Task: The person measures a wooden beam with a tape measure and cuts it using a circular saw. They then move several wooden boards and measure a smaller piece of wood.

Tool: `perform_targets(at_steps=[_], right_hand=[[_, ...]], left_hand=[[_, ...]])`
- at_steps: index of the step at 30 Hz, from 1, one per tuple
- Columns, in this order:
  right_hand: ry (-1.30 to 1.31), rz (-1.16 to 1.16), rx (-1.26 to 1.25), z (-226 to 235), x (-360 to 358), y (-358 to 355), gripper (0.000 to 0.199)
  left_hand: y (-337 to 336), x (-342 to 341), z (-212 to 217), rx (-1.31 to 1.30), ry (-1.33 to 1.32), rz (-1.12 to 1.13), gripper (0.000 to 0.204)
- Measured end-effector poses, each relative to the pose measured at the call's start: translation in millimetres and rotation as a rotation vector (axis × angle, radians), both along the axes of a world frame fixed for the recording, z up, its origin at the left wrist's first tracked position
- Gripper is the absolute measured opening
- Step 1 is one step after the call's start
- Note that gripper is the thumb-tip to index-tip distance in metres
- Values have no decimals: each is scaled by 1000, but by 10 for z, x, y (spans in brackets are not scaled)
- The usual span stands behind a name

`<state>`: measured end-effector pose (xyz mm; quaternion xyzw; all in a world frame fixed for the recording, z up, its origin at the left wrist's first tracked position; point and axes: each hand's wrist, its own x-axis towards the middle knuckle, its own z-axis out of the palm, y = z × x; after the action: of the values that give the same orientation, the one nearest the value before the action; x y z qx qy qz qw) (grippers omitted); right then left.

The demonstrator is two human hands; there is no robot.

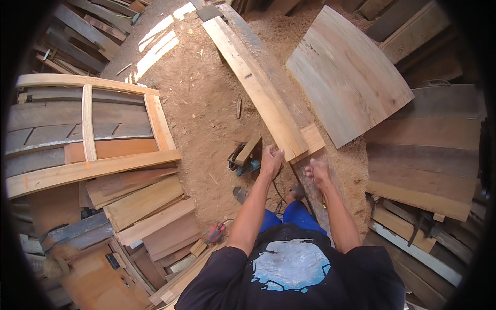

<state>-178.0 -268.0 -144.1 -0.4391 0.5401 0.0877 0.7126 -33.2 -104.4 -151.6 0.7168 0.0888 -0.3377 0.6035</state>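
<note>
1. Head view: the person stands on a floor (201,103) covered in sawdust, both bare forearms reaching forward from the lower edge.
2. A long pale plank (253,82) lies on a darker, weathered beam (268,67) that runs from the top of the picture down toward the person.
3. The left hand (270,157) is at the near end of the plank, fingers curled onto its end edge, gripping it.
4. A short wooden block (311,142) sits just beside that near end, on the beam, touching the plank's right side.
5. The right hand (318,170) is closed into a loose fist just below the block, over the beam; whether it holds anything cannot be told.
6. Left of the left hand, a power tool (243,157) with a teal body rests on the floor, a short piece of wood lying across it.
7. A wide curved-edged wooden panel (346,72) lies to the right of the beam, over stacked dark boards (429,155).
8. On the left, a pale wooden frame (93,129) with upright rails rests on a pile of planks (144,206).
9. A small red tool (216,233) lies on the floor near the left elbow, beside the pile.
10. The person's two feet (240,194) show on the sawdust, below the hands.
</note>
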Motion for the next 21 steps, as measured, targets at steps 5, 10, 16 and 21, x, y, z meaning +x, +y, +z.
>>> perform_targets(at_steps=[5,10,16,21], right_hand=[[44,417,-53,277,-263,1046,26],[-118,1385,-491,-333,131,2023,34],[-46,1741,-473,-937,810,2991,34],[-106,1967,-435,-1903,1197,3653,43]], left_hand=[[1365,-605,-434,247,-229,-303,47],[2769,-1298,-476,786,222,-596,70],[3047,-1810,-423,859,571,-620,88],[3197,-1721,-771,913,626,-371,84]])
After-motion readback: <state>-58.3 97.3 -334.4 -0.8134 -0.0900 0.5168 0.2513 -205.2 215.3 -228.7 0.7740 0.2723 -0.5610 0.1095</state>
